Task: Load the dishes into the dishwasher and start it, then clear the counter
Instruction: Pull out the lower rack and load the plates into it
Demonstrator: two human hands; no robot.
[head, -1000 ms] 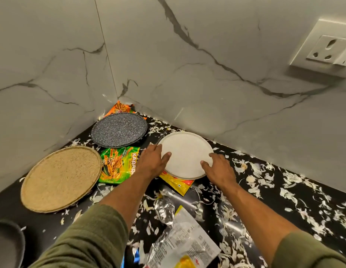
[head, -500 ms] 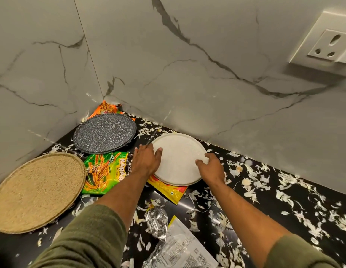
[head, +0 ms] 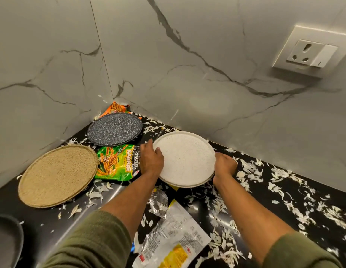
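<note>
- The white plate [head: 184, 158] is near the back wall of the black counter [head: 255, 194], held between two hands.
- The left hand [head: 151, 160] grips the plate's left edge. Its thumb lies on top of the plate and its fingers curl at the rim.
- The right hand [head: 224, 165] grips the plate's right edge. Its fingers are curled round the rim.
- The near edge of the plate looks lifted a little off the counter, with a dark shadow under it. I cannot tell if the far edge is lifted too.
- A dark speckled plate [head: 114, 129] sits in the corner, to the left of the white plate and apart from it.
- An orange packet [head: 116, 107] pokes out behind the speckled plate, right in the corner.
- A green snack packet [head: 116, 161] lies flat just beside the left hand. It sits between the speckled plate and a round tan plate [head: 58, 173].
- The tan plate lies flat on the left side of the counter.
- A dark round dish [head: 6, 240] shows at the bottom left edge.
- A clear and yellow wrapper [head: 173, 241] lies close to the person, between the two arms.
- Small white scraps [head: 284, 202] are scattered all over the counter.
- A white wall socket [head: 311, 53] is on the marble wall, up on the right.
- Both arms wear green sleeves [head: 94, 242].
</note>
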